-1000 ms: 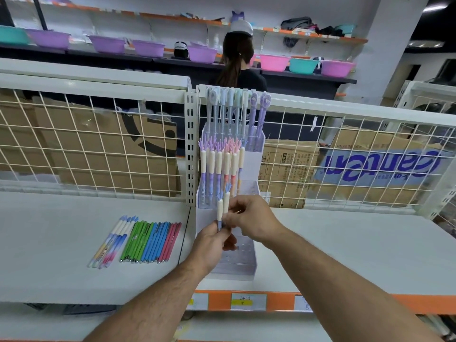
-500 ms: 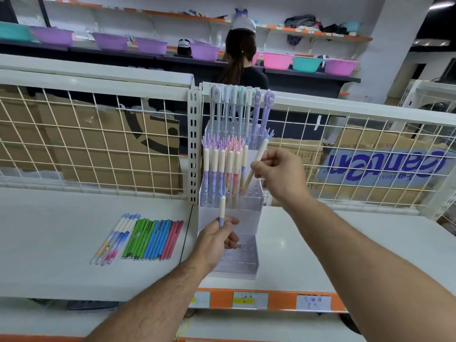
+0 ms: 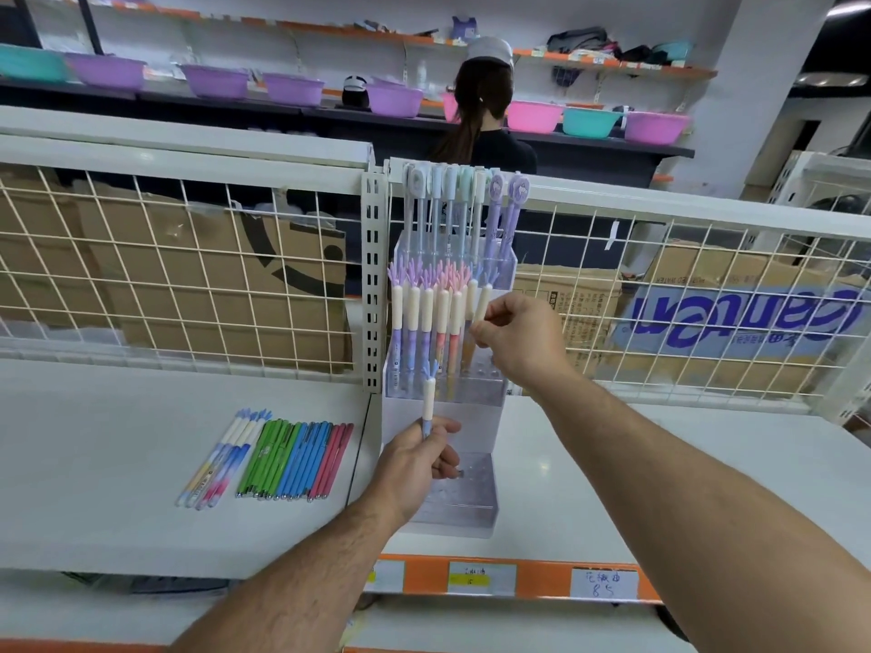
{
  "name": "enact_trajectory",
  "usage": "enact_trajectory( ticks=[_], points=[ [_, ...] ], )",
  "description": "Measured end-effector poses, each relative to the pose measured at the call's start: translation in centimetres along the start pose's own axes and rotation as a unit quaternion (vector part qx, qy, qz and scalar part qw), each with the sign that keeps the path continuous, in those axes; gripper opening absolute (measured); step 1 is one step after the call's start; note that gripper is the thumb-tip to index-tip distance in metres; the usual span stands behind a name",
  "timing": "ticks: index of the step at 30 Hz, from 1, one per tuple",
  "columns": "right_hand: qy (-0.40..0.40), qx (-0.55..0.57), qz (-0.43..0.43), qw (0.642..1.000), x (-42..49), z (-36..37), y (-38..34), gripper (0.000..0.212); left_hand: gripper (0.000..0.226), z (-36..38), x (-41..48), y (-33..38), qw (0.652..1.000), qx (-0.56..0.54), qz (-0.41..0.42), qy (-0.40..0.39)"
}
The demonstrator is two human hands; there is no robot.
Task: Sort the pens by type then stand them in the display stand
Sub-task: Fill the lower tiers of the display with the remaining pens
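Pens being sorted at a tiered display stand, one pen held in each hand.

On the white shelf, far left, loose pens are laid side by side: pastel frond-topped ones, then green, blue and red. The left hand is curled round the lower end of a blue-topped pen, held upright just before the stand. A row of frond-topped pens is stood in the middle tier, with tall pens behind. At the row's right end, a tilted pen is pinched by the right hand.
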State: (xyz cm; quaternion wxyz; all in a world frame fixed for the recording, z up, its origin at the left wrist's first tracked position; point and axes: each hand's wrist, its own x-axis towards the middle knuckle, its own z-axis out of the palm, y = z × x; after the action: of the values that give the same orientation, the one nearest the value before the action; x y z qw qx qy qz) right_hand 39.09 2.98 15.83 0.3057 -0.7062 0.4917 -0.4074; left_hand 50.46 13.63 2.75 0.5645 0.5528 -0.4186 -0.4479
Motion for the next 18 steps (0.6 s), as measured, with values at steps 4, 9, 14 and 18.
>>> enact_trajectory(
  ticks=[4, 9, 14, 18],
  points=[
    [-0.003, -0.037, 0.007, 0.999, -0.2, 0.5, 0.4, 0.012, 0.027, 0.0, 0.1, -0.2, 1.000, 0.003, 0.002, 0.001],
    [0.006, -0.064, 0.010, 0.998, -0.3, 0.6, 0.5, 0.014, 0.027, 0.0, 0.4, -0.4, 1.000, 0.007, 0.002, 0.003],
    [0.026, -0.032, 0.008, 0.999, -1.8, 0.8, 1.8, 0.010, 0.028, 0.0, 0.6, -0.7, 1.000, 0.012, 0.002, 0.005],
    [0.032, -0.004, -0.011, 0.999, -3.9, 1.3, 2.9, 0.010, 0.027, 0.0, 0.7, -0.9, 1.000, 0.004, 0.000, 0.007]
  ],
)
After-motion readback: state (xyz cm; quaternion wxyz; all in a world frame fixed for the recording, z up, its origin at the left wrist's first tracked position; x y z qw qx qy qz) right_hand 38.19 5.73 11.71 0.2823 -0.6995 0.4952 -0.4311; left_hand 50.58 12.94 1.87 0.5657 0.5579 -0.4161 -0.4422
